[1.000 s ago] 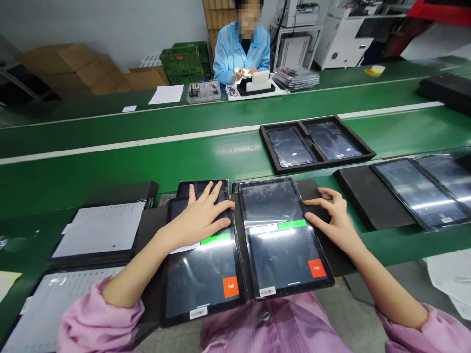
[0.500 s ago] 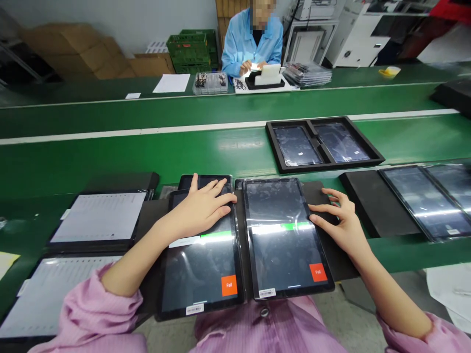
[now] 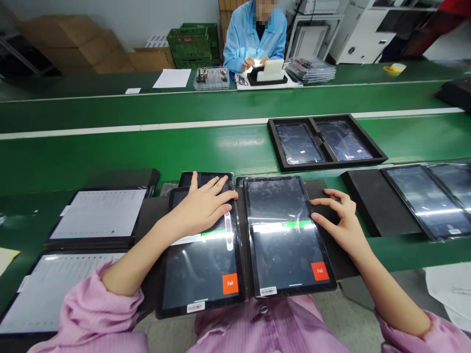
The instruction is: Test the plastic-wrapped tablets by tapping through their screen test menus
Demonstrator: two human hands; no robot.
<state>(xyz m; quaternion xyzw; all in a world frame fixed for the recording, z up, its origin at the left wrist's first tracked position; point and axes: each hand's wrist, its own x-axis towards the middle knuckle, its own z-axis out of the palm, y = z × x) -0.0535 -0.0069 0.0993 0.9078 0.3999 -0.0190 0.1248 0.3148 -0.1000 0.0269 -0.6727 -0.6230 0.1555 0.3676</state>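
Both screens carry a red block reading "Fail". New since the earlier views: a narrow upright slider [image 3: 228, 238] at the right side of the left tablet [image 3: 198, 274], just below the left hand's thumb. Looks like a volume bar; a side key pressed would account for it, though the press itself cannot be seen. No such slider on the right tablet [image 3: 287, 255].

Left hand [image 3: 200, 206]: fingers spread apart, laid across the upper part of the left tablet, fingertips towards the far end and right edge. Not gripping. Right hand [image 3: 340, 218]: fingers bent and apart, thumb and forefinger at the right edge of the right tablet, not closed round it.

The two tablets lie side by side on a black tray [image 3: 336, 250] at the near edge of the green worktop [image 3: 110, 152], middle stretch. Another dark tablet [image 3: 187, 179] shows behind the left one. Beyond, a black two-bay tray [image 3: 331, 165] holds two wrapped tablets. To the left, two white-screened tablets [image 3: 97, 213]; across the worktop, a person in a blue coat [image 3: 235, 39].

Writing: "Fail" on each, clear. Barcode labels [image 3: 196, 307] at the near ends, too small to read. Green and white bars, text illegible. Brand: none readable.
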